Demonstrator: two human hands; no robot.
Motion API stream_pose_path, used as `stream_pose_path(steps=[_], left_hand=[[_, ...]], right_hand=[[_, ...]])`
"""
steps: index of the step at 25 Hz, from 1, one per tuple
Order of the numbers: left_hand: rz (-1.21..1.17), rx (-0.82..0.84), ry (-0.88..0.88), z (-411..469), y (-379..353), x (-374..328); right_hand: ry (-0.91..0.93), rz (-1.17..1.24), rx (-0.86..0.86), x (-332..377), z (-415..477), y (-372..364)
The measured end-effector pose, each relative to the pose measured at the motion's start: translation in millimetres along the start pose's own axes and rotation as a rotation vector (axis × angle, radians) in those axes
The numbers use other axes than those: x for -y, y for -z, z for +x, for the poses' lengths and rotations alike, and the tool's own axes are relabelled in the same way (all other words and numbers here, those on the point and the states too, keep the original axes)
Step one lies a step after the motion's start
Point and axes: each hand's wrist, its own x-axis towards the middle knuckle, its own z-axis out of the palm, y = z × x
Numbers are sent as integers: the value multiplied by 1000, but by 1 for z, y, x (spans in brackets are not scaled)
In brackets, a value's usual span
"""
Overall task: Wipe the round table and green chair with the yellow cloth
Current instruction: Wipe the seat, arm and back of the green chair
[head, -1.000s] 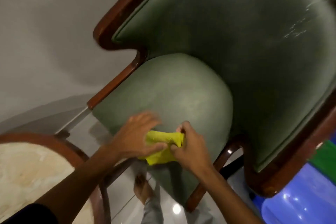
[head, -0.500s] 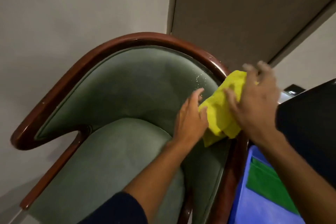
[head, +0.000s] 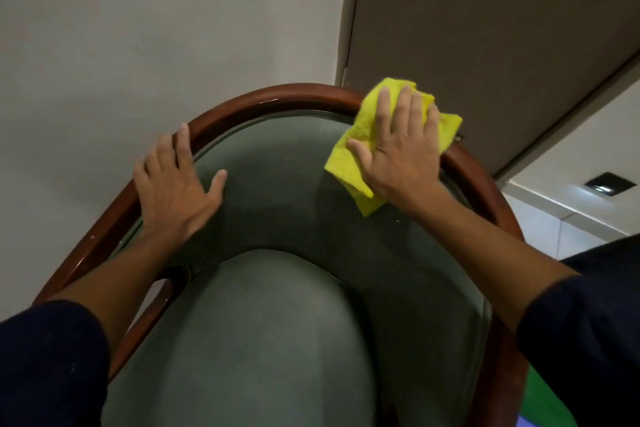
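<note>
The green chair fills the middle of the view, its curved backrest edged by a dark red wooden rim. My right hand lies flat with spread fingers on the yellow cloth, pressing it against the upper right of the backrest and the rim. My left hand rests open on the upper left of the backrest, fingertips touching the rim, holding nothing. The round table is out of view.
A pale wall stands right behind the chair. A grey-brown door is at the upper right. A blue and green object shows at the bottom right beside the chair.
The cloth went from the seat's front edge up to the backrest's upper right. My left hand let go of it and moved to the left of the backrest; only my right hand presses it.
</note>
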Motion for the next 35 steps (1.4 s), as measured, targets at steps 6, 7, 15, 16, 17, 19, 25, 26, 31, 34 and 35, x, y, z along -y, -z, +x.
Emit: stream_pose_path(steps=[6, 7, 15, 16, 17, 19, 25, 26, 31, 34, 35], left_hand=[[-2, 8, -24, 2, -3, -1], [-6, 13, -22, 2, -3, -1], [-36, 50, -52, 1, 1, 4], [-30, 54, -55, 0, 1, 5], [-24, 58, -61, -2, 1, 7], [-18, 95, -74, -3, 2, 10], [-17, 329, -57, -53, 52, 29], [-3, 331, -105, -83, 59, 30], [-588, 1059, 133, -249, 93, -17], [-974, 1228, 415, -293, 120, -49], [-1078, 1190, 453, -303, 124, -55]], right_hand=[[501, 30, -99, 90, 45, -34], [614, -17, -102, 92, 43, -40], [541, -131, -83, 30, -5, -31], [474, -133, -63, 17, -18, -25], [400, -137, -35, 4, -32, -20], [248, -165, 44, -16, -65, -10], [-70, -370, 344, -12, -177, 46], [-91, -395, 440, -1, -191, 58], [-236, 61, 718, 38, -248, 123], [-591, 714, 789, 56, -289, 145], [-671, 887, 761, 62, -303, 146]])
